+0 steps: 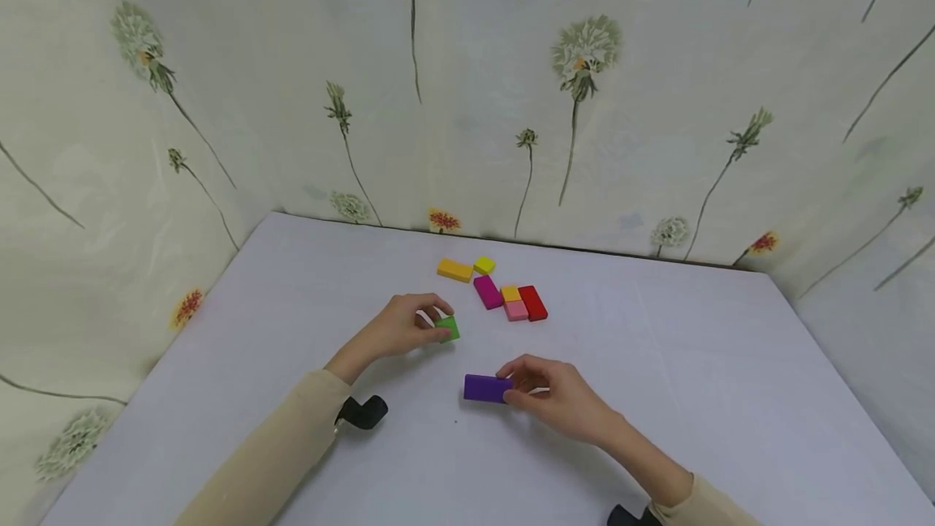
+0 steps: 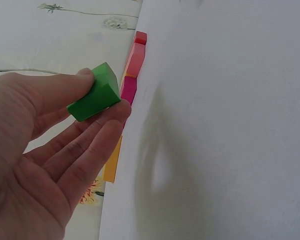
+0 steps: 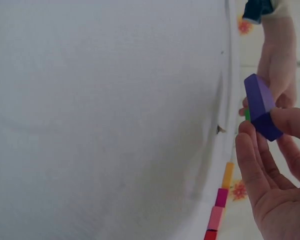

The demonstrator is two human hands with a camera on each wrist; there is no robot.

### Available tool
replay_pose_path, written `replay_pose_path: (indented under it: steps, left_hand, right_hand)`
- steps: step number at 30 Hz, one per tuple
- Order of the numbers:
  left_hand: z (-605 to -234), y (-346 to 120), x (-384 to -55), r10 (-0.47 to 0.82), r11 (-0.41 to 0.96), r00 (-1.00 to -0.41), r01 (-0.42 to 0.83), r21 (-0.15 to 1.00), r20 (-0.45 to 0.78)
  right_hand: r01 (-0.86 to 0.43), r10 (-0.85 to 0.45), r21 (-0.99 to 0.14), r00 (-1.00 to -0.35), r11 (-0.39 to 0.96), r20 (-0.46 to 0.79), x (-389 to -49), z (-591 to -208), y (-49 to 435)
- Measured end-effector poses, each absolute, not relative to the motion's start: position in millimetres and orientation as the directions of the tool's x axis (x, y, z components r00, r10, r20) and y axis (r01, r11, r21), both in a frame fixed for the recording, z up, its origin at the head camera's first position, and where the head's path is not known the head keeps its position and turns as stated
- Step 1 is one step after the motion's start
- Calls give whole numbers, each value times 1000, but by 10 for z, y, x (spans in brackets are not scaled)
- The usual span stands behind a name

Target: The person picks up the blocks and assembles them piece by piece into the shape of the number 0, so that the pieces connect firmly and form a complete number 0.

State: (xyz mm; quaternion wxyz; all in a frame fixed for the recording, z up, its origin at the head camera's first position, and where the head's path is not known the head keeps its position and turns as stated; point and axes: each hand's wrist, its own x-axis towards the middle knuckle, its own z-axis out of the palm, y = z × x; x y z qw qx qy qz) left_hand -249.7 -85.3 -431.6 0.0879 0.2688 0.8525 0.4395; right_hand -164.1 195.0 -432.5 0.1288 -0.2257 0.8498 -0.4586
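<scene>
My left hand (image 1: 411, 325) pinches a small green block (image 2: 96, 95) between thumb and fingertips, held up over the white table. In the head view it is left of centre, nearer the far blocks than the other hand. My right hand (image 1: 558, 396) grips one end of a long purple block (image 1: 485, 389) between thumb and fingers; the block's free end points left. Shadows lie on the table below both hands. The right wrist view shows the purple block (image 3: 261, 106) large, with the green block (image 3: 247, 114) partly hidden behind it.
Beyond the hands, several blocks lie on the white table (image 1: 657, 364): orange (image 1: 455, 269), yellow (image 1: 484, 265), magenta (image 1: 488, 292), pink (image 1: 515, 311), a small orange-yellow one (image 1: 510, 293) and red (image 1: 533, 303). A dandelion-print curtain (image 1: 467, 104) stands behind the far edge.
</scene>
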Motion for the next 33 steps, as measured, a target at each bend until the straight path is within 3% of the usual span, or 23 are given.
replay_pose_path:
  steps: [33]
  left_hand:
    - [-4573,-941,-2436,563,413,-826,316,854,34]
  right_hand:
    - [-213,-541,-845,-835,491,-104,-1337,-4423,1911]
